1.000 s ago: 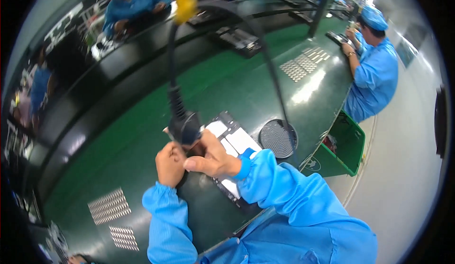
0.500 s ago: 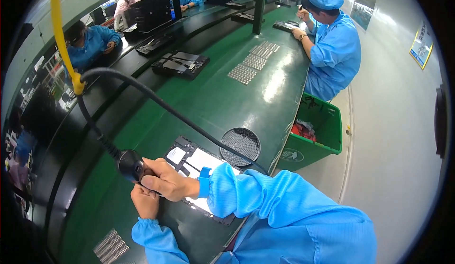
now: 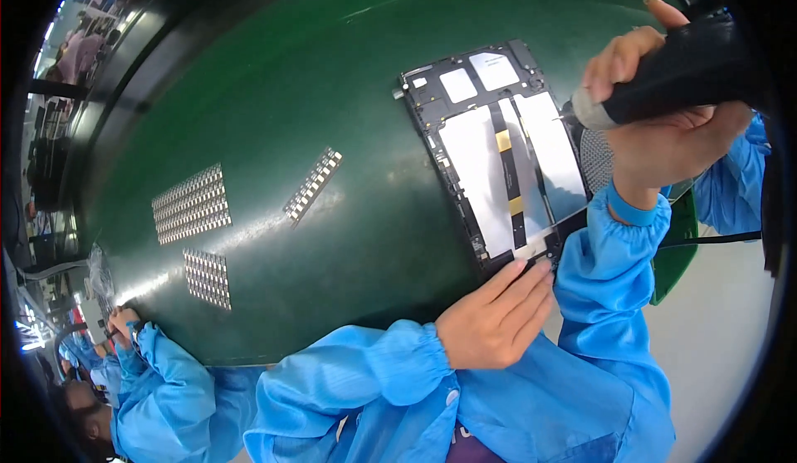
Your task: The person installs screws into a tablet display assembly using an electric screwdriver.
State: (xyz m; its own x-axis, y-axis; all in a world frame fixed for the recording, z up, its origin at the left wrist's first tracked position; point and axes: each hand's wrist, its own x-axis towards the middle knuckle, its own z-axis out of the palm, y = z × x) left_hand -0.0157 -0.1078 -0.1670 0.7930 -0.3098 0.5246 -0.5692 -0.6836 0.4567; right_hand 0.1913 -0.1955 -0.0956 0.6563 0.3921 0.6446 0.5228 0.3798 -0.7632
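An opened tablet-like device point(image 3: 471, 160) lies on the green bench, its silver panels, black frame and dark ribbon strip with gold patches showing. My left hand point(image 3: 494, 320) rests against its near edge, fingers stretched out flat. A black electric screwdriver point(image 3: 693, 68) with a pale nose is gripped in my right hand point(image 3: 677, 151), fingers wrapped round its body. It lies almost level, its thin bit pointing left over the device's right side. Whether the bit touches anything I cannot tell. The perforated round dish point(image 3: 596, 160) is partly hidden behind my right hand.
On the green bench point(image 3: 349, 97) to the left lie a large sheet of small metal parts point(image 3: 193, 205), a smaller sheet point(image 3: 207, 278) and a single strip point(image 3: 313, 186). A co-worker in blue point(image 3: 170, 388) sits at lower left. Part of a green bin point(image 3: 679, 264) shows at right.
The view has swung left. My left hand has left its place beside the screwdriver and now lies at the device's near edge. The screwdriver, still in my right hand, is now at the device's right side.
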